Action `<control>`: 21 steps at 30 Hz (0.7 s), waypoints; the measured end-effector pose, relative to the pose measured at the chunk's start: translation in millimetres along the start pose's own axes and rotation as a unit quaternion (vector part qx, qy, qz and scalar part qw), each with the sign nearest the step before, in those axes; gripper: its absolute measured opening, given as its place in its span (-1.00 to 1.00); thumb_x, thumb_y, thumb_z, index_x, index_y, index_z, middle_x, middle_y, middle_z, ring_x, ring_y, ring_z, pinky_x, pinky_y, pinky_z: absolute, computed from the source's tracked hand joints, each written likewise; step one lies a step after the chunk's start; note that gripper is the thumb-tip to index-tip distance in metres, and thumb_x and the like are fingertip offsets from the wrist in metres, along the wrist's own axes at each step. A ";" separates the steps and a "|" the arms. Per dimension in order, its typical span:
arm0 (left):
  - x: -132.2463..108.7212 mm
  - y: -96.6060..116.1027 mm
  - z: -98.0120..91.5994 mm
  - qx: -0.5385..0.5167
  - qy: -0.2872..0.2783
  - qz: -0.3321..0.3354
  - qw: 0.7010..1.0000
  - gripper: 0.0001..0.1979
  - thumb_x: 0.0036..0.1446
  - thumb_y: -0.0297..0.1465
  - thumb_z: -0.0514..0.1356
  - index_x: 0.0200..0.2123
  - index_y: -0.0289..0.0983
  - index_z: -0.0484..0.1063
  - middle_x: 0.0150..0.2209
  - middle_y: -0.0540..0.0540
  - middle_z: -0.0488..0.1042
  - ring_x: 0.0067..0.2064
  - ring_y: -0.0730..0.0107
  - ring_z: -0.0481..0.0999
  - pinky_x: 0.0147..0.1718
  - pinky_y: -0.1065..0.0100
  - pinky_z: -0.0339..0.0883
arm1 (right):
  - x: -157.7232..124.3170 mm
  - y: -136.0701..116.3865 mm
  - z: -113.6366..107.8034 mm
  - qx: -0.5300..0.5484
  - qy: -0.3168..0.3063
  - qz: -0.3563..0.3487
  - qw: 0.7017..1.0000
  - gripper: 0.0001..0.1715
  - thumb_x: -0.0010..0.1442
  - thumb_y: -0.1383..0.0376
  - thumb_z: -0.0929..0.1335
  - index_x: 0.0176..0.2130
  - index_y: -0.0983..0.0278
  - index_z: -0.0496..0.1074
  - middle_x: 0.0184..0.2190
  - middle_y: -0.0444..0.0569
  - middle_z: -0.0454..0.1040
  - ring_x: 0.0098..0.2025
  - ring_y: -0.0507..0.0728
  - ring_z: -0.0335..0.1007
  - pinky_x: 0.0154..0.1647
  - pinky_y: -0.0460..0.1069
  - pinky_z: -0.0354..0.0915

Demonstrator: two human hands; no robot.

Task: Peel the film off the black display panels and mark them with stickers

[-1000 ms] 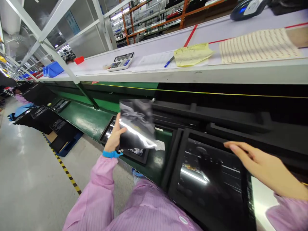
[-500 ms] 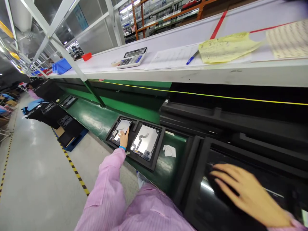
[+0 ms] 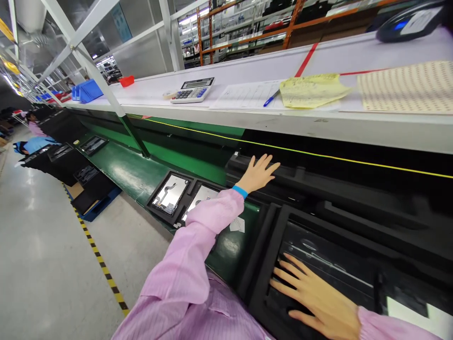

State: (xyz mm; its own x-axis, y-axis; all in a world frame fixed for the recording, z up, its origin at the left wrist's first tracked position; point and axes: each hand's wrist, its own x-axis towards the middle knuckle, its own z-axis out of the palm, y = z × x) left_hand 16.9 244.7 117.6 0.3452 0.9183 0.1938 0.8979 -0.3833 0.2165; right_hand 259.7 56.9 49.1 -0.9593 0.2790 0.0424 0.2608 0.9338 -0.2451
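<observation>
My left hand, with a blue band at the wrist, is over the black foam trays at the back of the bench, fingers spread and holding nothing. My right hand lies with fingers apart on a dark glossy panel in a black foam frame. To the left, a black tray carries two silver-backed screen parts with grey ribbon cables; one shows fully, while my left sleeve partly covers the other.
A white shelf above the bench bears a calculator, blue pen, yellow paper and a scanner. A white scrap lies on the green bench. Black stacks and people are at the left.
My left hand has left the left screen part and moved right and up over the back trays. My right hand has shifted left and now lies flatter, fingers spread. The view has turned slightly.
</observation>
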 end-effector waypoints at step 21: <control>-394.8 -202.8 -35.2 0.132 -0.038 -0.249 0.959 -0.72 0.24 -0.31 0.17 -0.03 -0.32 0.41 0.01 -0.16 0.45 0.07 0.19 0.44 0.08 -0.04 0.32 | 19.6 9.0 14.1 0.143 -0.067 -0.015 0.987 -0.22 0.03 -0.36 0.32 -0.43 0.32 0.40 -0.40 0.10 0.36 -0.22 0.31 0.29 0.14 0.45 -0.01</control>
State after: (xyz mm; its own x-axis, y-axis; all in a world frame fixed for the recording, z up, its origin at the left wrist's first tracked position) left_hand -311.1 -43.6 30.9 -0.1336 0.9894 0.0565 0.9910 0.1331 0.0122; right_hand 241.7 67.6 34.1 -0.9769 0.2017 -0.0704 0.2090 0.8346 -0.5096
